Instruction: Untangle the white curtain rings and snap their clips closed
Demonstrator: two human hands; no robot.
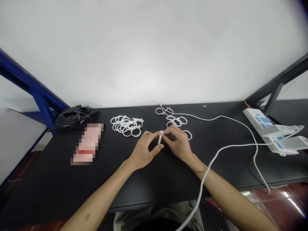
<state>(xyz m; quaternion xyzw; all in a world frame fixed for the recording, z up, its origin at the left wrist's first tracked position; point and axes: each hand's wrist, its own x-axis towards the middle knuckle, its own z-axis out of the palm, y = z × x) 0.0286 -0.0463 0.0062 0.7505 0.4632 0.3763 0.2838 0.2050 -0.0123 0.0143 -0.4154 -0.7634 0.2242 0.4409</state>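
Between my hands, above the black table, is a white plastic ring (159, 140) with a small eyelet at its top, seen nearly edge-on. My left hand (145, 150) pinches it from the left, with the thumb low along it. From the right, the fingertips of my right hand (179, 142) close on its upper end. A pile of similar white rings (127, 126) lies beyond my left hand. Several more rings (177, 122) are spread out behind my right hand, and one ring (189, 134) is partly hidden by it.
A crumpled black plastic bag (72, 114) and a pixelated pink item (88, 144) lie on the table (130, 189) at left. White power strips (264, 128) with plugs stand at right. A white cable (218, 152) passes over my right forearm; another runs along the tabletop.
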